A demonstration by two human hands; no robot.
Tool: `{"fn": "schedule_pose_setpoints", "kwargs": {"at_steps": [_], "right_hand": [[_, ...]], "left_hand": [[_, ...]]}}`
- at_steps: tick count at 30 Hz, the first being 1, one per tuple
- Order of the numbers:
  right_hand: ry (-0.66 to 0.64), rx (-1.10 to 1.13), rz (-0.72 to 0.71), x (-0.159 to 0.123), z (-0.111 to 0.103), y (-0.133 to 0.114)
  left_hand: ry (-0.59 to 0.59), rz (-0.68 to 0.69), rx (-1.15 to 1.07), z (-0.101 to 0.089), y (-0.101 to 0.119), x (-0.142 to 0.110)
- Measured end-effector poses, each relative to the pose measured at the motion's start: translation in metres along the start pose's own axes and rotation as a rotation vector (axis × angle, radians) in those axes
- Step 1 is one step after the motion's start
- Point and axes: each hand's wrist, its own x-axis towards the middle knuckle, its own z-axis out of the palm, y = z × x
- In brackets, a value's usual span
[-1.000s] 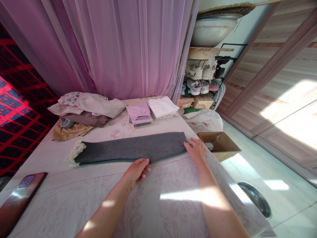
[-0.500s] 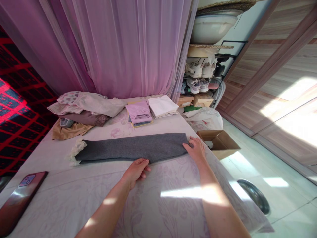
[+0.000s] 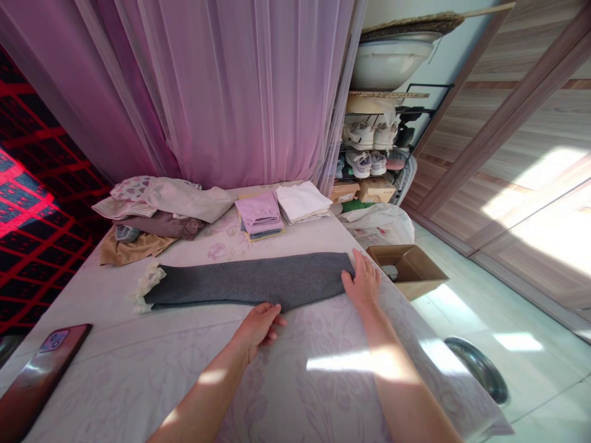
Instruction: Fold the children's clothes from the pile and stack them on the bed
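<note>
A long folded dark grey knit garment (image 3: 244, 283) lies flat across the pale lilac floral bedsheet (image 3: 138, 363), with cream lace trim (image 3: 148, 284) at its left end. My left hand (image 3: 258, 329) rests with its fingertips on the garment's near edge, gripping nothing. My right hand (image 3: 362, 282) lies flat with its fingers spread against the garment's right end, also holding nothing. Folded lilac clothes (image 3: 258, 212) and a folded white cloth (image 3: 301, 202) sit farther back. Beside them, at the left, lies a loose pile of clothes (image 3: 159, 209).
A phone (image 3: 48, 360) lies at the sheet's near left. Past the bed's right edge stand an open cardboard box (image 3: 406, 271) and a white plastic bag (image 3: 381, 224). A shoe rack (image 3: 369, 144) stands behind them. A pink sheer curtain (image 3: 231, 92) hangs behind the bed.
My left hand has shifted slightly right along the garment's near edge. The fingers of my right hand have spread and moved slightly up the garment's end. The garment itself stays in place.
</note>
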Motion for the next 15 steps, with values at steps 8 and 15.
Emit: {"fn": "schedule_pose_setpoints", "kwargs": {"at_steps": [8,15], "right_hand": [[-0.228,-0.059,-0.52,-0.021,-0.006,-0.041],[-0.411,-0.166,-0.581,-0.031,0.0,-0.047]], "left_hand": [[-0.029,-0.007,-0.007,-0.001,0.001,-0.002],[-0.077,-0.017,-0.023,-0.008,-0.001,-0.007]]}}
